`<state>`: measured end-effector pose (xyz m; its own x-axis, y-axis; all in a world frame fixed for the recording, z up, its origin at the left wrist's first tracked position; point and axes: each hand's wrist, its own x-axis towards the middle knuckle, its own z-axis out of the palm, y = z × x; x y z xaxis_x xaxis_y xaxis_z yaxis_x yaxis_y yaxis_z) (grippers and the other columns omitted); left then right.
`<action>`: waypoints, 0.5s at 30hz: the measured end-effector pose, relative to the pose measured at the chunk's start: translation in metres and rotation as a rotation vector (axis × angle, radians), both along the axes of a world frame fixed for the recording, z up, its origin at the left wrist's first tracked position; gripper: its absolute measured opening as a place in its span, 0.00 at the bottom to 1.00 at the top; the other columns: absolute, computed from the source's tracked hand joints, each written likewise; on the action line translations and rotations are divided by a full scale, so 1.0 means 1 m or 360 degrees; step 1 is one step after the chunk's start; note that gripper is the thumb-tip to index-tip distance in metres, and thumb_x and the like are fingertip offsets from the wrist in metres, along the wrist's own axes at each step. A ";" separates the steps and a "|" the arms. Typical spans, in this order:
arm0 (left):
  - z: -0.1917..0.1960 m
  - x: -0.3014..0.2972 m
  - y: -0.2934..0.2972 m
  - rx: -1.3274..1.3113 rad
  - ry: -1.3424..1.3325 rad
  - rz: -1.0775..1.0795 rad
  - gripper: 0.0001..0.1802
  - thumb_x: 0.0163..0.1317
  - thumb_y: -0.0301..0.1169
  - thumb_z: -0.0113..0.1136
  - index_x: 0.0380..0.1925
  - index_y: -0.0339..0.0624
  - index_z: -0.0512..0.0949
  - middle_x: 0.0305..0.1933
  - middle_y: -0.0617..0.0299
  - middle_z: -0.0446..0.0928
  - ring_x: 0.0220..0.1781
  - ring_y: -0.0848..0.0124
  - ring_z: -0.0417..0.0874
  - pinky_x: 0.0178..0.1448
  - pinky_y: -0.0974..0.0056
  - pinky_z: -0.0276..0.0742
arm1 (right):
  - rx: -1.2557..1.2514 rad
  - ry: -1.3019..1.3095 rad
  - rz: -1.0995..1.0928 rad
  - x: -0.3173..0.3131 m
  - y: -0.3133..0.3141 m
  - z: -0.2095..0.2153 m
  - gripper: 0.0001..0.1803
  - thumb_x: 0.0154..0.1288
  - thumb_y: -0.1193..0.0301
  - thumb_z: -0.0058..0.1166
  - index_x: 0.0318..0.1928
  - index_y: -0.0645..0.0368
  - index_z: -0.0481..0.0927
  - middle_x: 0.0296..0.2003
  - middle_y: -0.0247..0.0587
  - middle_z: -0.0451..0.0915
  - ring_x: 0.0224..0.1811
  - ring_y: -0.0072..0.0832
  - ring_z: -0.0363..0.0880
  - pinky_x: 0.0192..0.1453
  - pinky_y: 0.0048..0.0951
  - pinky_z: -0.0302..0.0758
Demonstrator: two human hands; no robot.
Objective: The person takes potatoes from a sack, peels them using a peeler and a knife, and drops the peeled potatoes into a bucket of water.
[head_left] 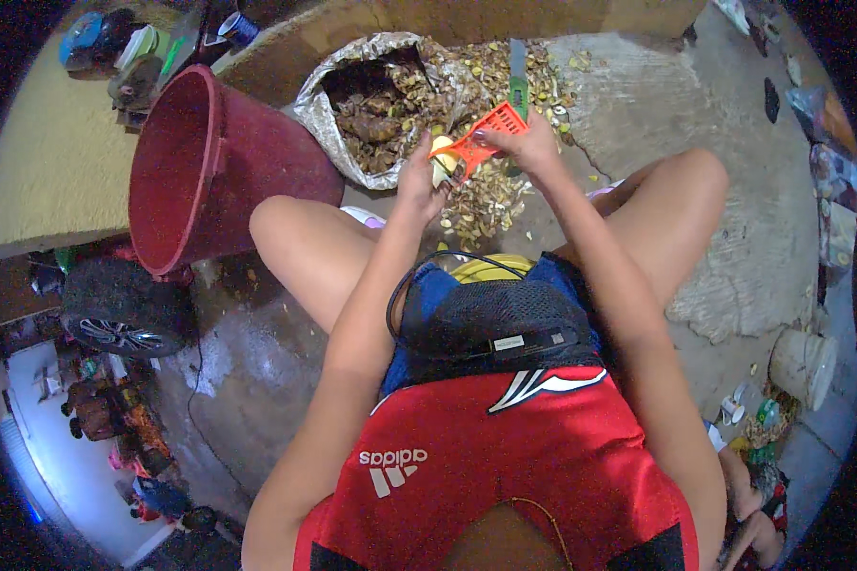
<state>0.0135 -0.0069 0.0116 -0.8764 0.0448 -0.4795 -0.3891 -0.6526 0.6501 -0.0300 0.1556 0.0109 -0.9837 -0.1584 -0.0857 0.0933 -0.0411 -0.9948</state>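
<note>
Between my knees, my left hand is closed around a pale yellow, rounded piece of produce; its exact kind is hard to make out. My right hand grips an orange plastic peeler by its slotted handle, thumb on top. The peeler's forked end is at the pale piece. Just beyond my right hand is a green-handled knife, blade pointing away. Brown and yellowish peelings are scattered on the floor beneath both hands.
An opened silvery-white sack full of brown scraps lies ahead. To my left a large maroon tub is tipped over near a wheel with a tyre. A white bucket lies at right, with another person's legs behind it.
</note>
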 end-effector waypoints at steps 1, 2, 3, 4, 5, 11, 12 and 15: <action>0.002 0.000 0.003 0.0002 0.0008 -0.0002 0.19 0.60 0.47 0.41 0.35 0.42 0.69 0.30 0.61 0.74 0.26 0.71 0.76 0.26 0.68 0.73 | 0.0058 0.0046 -0.0005 -0.001 0.002 -0.001 0.15 0.39 0.67 0.65 0.26 0.60 0.74 0.22 0.33 0.77 0.22 0.19 0.74 0.27 0.21 0.71; 0.005 0.001 0.006 -0.0056 -0.0011 0.0027 0.19 0.60 0.46 0.40 0.36 0.41 0.70 0.30 0.61 0.75 0.27 0.71 0.77 0.27 0.67 0.74 | 0.0118 0.0091 -0.0010 -0.002 0.005 -0.002 0.14 0.42 0.70 0.63 0.29 0.60 0.72 0.23 0.34 0.77 0.23 0.19 0.75 0.27 0.20 0.71; 0.007 0.003 0.007 -0.0119 -0.0031 0.0061 0.20 0.61 0.45 0.40 0.37 0.40 0.71 0.30 0.61 0.75 0.27 0.71 0.77 0.28 0.66 0.75 | 0.0116 0.0098 -0.0008 -0.006 0.010 -0.002 0.14 0.42 0.70 0.63 0.29 0.60 0.72 0.23 0.34 0.77 0.23 0.19 0.75 0.27 0.20 0.71; 0.006 0.003 0.004 -0.0120 -0.0025 0.0065 0.20 0.61 0.45 0.40 0.37 0.40 0.71 0.30 0.61 0.75 0.27 0.71 0.77 0.28 0.66 0.75 | 0.0182 0.0103 -0.0236 -0.011 0.016 -0.002 0.15 0.39 0.67 0.65 0.26 0.59 0.74 0.22 0.34 0.77 0.22 0.20 0.74 0.27 0.22 0.71; 0.005 0.002 -0.002 -0.0220 0.0041 0.0002 0.19 0.61 0.45 0.40 0.36 0.40 0.71 0.28 0.62 0.75 0.25 0.71 0.76 0.25 0.67 0.74 | 0.0246 0.0108 -0.0464 -0.016 0.022 -0.002 0.17 0.35 0.64 0.67 0.24 0.59 0.75 0.21 0.34 0.77 0.20 0.21 0.74 0.26 0.24 0.71; 0.010 0.003 -0.014 -0.0159 0.0095 -0.0077 0.22 0.58 0.50 0.43 0.35 0.43 0.73 0.25 0.68 0.74 0.22 0.77 0.72 0.21 0.71 0.63 | 0.0139 0.0054 -0.0585 -0.030 0.056 -0.004 0.11 0.44 0.71 0.62 0.27 0.61 0.74 0.22 0.34 0.76 0.20 0.20 0.73 0.23 0.21 0.69; 0.010 0.002 -0.017 -0.0100 0.0123 -0.0079 0.23 0.58 0.51 0.41 0.35 0.43 0.73 0.26 0.68 0.74 0.23 0.76 0.72 0.22 0.71 0.64 | 0.0217 0.0101 -0.0532 -0.028 0.049 -0.003 0.11 0.44 0.71 0.62 0.27 0.61 0.74 0.22 0.35 0.76 0.20 0.20 0.74 0.22 0.21 0.69; 0.037 0.010 -0.028 -0.0010 0.0187 -0.0069 0.24 0.59 0.51 0.37 0.38 0.42 0.72 0.29 0.66 0.74 0.26 0.74 0.73 0.24 0.71 0.65 | 0.0126 0.0086 -0.0368 -0.013 0.032 0.006 0.12 0.45 0.73 0.61 0.30 0.61 0.72 0.23 0.35 0.76 0.20 0.20 0.74 0.22 0.20 0.69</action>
<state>0.0232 -0.0346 0.0486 -0.9239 0.0809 -0.3739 -0.3375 -0.6325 0.6972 -0.0432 0.1876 0.0165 -0.9964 0.0765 -0.0352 0.0371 0.0233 -0.9990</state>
